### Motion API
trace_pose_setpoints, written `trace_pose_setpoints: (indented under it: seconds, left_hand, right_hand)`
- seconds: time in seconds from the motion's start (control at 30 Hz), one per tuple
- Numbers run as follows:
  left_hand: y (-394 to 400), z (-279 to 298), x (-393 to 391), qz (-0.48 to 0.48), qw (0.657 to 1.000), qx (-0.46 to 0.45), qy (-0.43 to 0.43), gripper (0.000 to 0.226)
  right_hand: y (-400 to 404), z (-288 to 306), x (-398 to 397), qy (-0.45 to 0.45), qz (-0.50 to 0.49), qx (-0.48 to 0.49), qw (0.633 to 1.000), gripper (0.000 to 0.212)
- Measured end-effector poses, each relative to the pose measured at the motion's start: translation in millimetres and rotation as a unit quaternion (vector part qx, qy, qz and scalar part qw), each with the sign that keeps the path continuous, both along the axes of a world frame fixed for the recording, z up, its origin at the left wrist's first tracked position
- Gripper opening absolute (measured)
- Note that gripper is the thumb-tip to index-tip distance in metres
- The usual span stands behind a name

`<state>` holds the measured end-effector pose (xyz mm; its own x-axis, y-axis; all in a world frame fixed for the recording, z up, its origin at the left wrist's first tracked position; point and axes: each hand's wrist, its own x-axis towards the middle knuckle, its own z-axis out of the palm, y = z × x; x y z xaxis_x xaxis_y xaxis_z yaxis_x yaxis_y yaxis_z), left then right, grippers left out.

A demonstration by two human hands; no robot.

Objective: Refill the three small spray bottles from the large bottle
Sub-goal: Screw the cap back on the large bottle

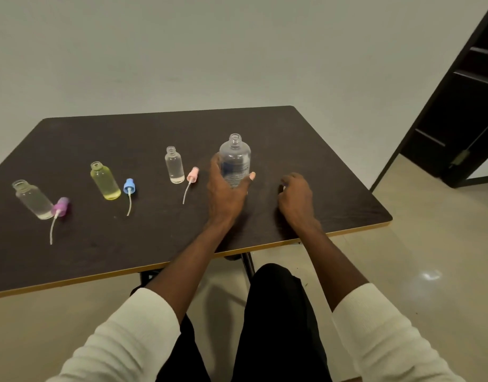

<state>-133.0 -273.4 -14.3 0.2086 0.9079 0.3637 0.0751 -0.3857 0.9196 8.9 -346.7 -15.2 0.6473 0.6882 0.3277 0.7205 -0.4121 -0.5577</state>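
Sleeves and lap: white sleeves [132, 329] and dark trousers [267, 312] fill the near edge, with both forearms reaching onto the dark table [105, 133].
Left hand: the left hand [226, 188] wraps the lower body of the large bottle [235, 161], fingers on one side, thumb on the other.
Right hand: the right hand [296, 194] rests on the table just right of that bottle, fingers loosely curled; whether it holds a cap is hidden.
Large bottle: upright, neck uncapped, clear with a printed label; its liquid level is hard to read.
Small bottles: three stand open in a row to the left: a clear bottle [174, 165] nearest, a yellow-tinted bottle [105, 180] in the middle, another clear bottle [33, 199] farthest; each shows only a shallow layer at the bottom.
Spray tops: a pink sprayer [192, 176], blue sprayer [129, 186] and purple sprayer [60, 206] lie beside their bottles, dip tubes trailing.
Progress: uncapping looks finished; all three pours and re-capping appear still to come.
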Motion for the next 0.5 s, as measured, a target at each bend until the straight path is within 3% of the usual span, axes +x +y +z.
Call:
trace_pose_setpoints:
  seconds: [0.13,0.23,0.3,0.4,0.5]
  left_hand:
    - [3.9,-3.6,-0.8,-0.028,0.999,-0.001,0.023,0.076]
    - [7.3,-4.7,-2.1,-0.037,0.999,0.004,0.021,0.07]
    - [8.1,-4.3,-2.9,-0.039,0.999,0.002,0.015,0.067]
    - [7.8,-4.0,-3.8,-0.047,0.999,0.005,0.004,0.07]
    - [6.8,-4.3,-4.0,-0.054,0.999,-0.002,0.004,0.068]
  right_hand:
    - [0.7,13.4,-9.5,0.137,0.019,0.129,0.982,0.037]
    - [6.3,45.3,-25.1,0.197,0.07,0.296,0.932,0.029]
    - [11.4,70.8,-33.2,0.21,0.119,0.347,0.906,0.029]
    - [21.6,100.8,-41.4,0.22,0.211,0.33,0.893,0.029]
    - [33.3,109.8,-42.1,0.155,0.25,0.255,0.921,0.028]
